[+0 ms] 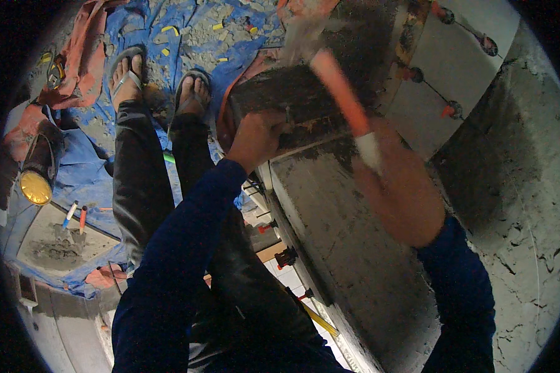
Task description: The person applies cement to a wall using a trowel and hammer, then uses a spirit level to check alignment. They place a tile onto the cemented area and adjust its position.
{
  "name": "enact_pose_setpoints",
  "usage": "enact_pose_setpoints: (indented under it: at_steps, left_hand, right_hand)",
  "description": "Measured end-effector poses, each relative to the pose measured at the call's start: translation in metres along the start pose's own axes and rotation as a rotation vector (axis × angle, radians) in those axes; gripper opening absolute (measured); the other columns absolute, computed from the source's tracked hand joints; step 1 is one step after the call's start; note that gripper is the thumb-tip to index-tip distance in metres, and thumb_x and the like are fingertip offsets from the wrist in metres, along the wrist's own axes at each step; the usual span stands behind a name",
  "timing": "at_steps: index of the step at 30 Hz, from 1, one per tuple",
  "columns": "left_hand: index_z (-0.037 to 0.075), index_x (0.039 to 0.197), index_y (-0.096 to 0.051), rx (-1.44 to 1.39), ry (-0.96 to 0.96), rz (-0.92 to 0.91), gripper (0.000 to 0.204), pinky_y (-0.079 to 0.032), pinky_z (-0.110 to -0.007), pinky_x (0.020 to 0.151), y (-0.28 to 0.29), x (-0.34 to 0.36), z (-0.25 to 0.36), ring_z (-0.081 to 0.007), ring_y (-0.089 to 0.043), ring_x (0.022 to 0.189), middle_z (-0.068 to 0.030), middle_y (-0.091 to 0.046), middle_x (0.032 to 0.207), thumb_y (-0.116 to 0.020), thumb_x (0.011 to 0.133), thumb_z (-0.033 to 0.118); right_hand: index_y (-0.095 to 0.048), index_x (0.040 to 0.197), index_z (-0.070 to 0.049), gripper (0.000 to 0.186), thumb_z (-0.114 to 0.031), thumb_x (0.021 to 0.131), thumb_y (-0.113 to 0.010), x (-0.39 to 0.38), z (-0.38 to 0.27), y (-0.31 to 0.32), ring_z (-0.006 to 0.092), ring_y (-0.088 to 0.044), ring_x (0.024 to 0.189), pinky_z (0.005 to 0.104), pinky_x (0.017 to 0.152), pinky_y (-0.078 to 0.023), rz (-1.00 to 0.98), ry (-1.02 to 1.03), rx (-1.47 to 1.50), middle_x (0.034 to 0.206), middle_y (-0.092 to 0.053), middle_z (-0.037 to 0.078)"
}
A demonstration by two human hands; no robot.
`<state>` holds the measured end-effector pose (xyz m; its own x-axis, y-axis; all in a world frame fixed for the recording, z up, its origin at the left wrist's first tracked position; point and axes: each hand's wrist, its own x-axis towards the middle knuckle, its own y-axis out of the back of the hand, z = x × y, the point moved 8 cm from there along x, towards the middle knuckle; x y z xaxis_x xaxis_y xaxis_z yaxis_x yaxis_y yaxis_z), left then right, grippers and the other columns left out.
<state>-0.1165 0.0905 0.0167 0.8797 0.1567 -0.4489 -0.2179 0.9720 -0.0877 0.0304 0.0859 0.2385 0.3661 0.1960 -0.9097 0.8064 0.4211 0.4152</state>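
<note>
My right hand [398, 186] is wrapped round the pale lower end of an orange-handled hammer [342, 90]. The hammer is raised at a slant, and its head is smeared by motion. My left hand [255, 138] is closed in a pinch at the near left edge of a dark, worn board [280, 90]. A small thin upright piece shows beside its fingertips, too unclear to name. Under and nearer than the board lies a grey cement-covered ledge [348, 217], with my right hand above it.
Black-and-red clamp-like fittings [286, 257] line the ledge's left side; more sit on the pale panel [451, 62] at upper right. Rubble-strewn blue sheeting [218, 18] lies around my feet. Two small trowels [81, 221] rest on a mortar board [34, 239] at left.
</note>
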Motion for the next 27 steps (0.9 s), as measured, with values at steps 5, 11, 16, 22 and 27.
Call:
enact_pose_setpoints:
  at_steps: [5, 11, 16, 22, 27]
  left_hand:
    - [0.006, 0.095, -0.076, 0.157, 0.081, -0.132, 0.014, -0.057, -0.05, 0.084, -0.004, -0.001, -0.003, -0.0427, -0.07, 0.093, -0.0212, -0.073, 0.099, -0.066, 0.086, 0.009]
    - [0.007, 0.097, -0.076, 0.134, 0.033, -0.08, 0.016, -0.057, -0.051, 0.085, -0.003, 0.0, 0.004, -0.0424, -0.07, 0.093, -0.0208, -0.073, 0.1, -0.064, 0.088, 0.011]
    - [0.007, 0.1, -0.076, 0.214, -0.033, -0.063, 0.019, -0.056, -0.052, 0.085, -0.003, 0.003, 0.002, -0.0436, -0.07, 0.094, -0.0204, -0.072, 0.102, -0.061, 0.089, 0.01]
    - [0.008, 0.113, -0.075, 0.133, 0.048, -0.163, 0.025, -0.055, -0.05, 0.092, -0.008, -0.002, -0.005, -0.0437, -0.069, 0.101, -0.0214, -0.072, 0.11, -0.064, 0.091, 0.013]
    - [0.005, 0.117, -0.075, -0.082, 0.133, -0.271, 0.042, -0.053, -0.046, 0.096, -0.013, -0.002, -0.006, -0.0419, -0.069, 0.104, -0.0238, -0.072, 0.115, -0.078, 0.087, 0.033]
  right_hand:
    - [-0.044, 0.142, 0.003, 0.054, -0.019, 0.097, -0.064, 0.003, -0.008, 0.013, 0.0477, -0.068, 0.097, 0.0498, 0.084, -0.053, -0.09, 0.017, -0.105, 0.105, -0.068, 0.029]
    - [-0.043, 0.142, 0.004, 0.056, -0.02, 0.096, -0.064, -0.011, -0.028, 0.048, 0.0489, -0.068, 0.097, 0.0504, 0.083, -0.054, 0.325, 0.134, 0.046, 0.107, -0.068, 0.029]
    - [-0.043, 0.14, 0.004, 0.054, -0.019, 0.096, -0.064, 0.002, -0.001, -0.005, 0.0503, -0.067, 0.091, 0.0521, 0.078, -0.053, -0.156, 0.017, -0.172, 0.101, -0.068, 0.031]
    - [-0.044, 0.141, 0.001, 0.053, -0.02, 0.097, -0.064, -0.008, 0.012, -0.003, 0.0527, -0.066, 0.091, 0.0558, 0.078, -0.052, 0.045, 0.05, -0.015, 0.099, -0.067, 0.033]
    - [-0.046, 0.141, -0.002, 0.051, -0.02, 0.097, -0.065, 0.002, 0.046, -0.013, 0.0536, -0.066, 0.09, 0.0556, 0.077, -0.052, -0.05, -0.046, -0.067, 0.101, -0.068, 0.032]
